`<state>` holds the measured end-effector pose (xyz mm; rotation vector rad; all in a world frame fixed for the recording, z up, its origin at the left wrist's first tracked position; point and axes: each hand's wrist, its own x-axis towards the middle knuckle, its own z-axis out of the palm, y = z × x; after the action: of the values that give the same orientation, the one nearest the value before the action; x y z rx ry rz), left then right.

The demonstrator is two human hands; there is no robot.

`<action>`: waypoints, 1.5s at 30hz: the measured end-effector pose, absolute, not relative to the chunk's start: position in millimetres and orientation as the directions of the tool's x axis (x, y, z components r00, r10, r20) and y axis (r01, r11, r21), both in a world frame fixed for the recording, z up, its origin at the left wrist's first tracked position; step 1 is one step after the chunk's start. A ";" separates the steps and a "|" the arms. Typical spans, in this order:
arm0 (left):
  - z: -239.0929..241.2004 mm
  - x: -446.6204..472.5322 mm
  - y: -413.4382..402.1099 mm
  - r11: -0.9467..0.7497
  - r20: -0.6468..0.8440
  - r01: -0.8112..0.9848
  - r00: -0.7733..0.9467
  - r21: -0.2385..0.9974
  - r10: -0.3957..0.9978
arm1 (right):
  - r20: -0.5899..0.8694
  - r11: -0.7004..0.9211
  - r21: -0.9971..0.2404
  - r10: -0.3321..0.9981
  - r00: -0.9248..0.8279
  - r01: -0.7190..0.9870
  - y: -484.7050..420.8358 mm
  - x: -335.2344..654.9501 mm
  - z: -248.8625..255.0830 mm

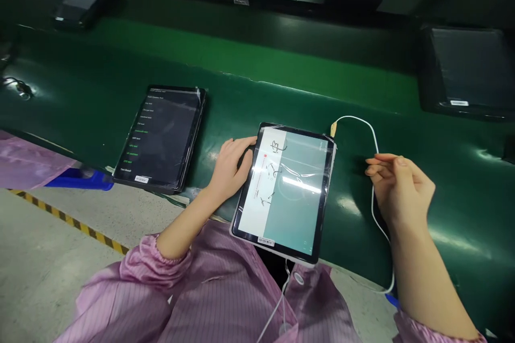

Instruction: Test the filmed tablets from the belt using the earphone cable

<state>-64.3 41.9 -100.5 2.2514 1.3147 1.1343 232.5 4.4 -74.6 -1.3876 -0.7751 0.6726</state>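
Observation:
A tablet (287,193) with a lit white and teal screen rests on the edge of the green belt (261,64), tilted toward me. My left hand (231,166) grips its left edge, thumb on the frame. A white cable (372,134) is plugged into the tablet's top right corner and loops down on the right. My right hand (398,187) hovers right of the tablet over the cable, fingers loosely extended and holding nothing.
A second tablet (163,136) with a dark menu screen lies to the left on the belt. Further tablets and trays (466,69) sit at the back and right. A blue bin (80,179) and yellow-black floor tape (72,221) are at the left.

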 end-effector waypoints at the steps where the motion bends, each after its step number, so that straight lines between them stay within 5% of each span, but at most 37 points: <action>1: -99.3 -61.5 47.9 -0.541 0.484 0.606 0.276 0.582 0.830 | 0.073 0.072 -0.997 0.804 0.590 0.025 4.7 232.8 -73.3; 19: -105.8 -46.5 84.4 -0.690 0.521 0.566 0.460 0.452 0.719 | 0.002 0.012 -1.000 0.825 0.566 -0.014 2.7 237.7 -71.6; 35: -108.9 -46.6 85.8 -0.643 0.426 0.580 0.483 0.500 0.765 | 0.029 0.014 -0.999 0.813 0.581 0.030 4.5 235.6 -72.2; 45: -97.8 -62.5 67.2 -0.752 0.554 0.460 0.509 0.471 0.658 | 0.027 0.020 -1.000 0.815 0.579 0.018 5.2 233.8 -70.1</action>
<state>-62.5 67.2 -97.8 2.4901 0.9446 1.0822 233.8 5.2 -70.1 -1.4301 -0.7627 0.7211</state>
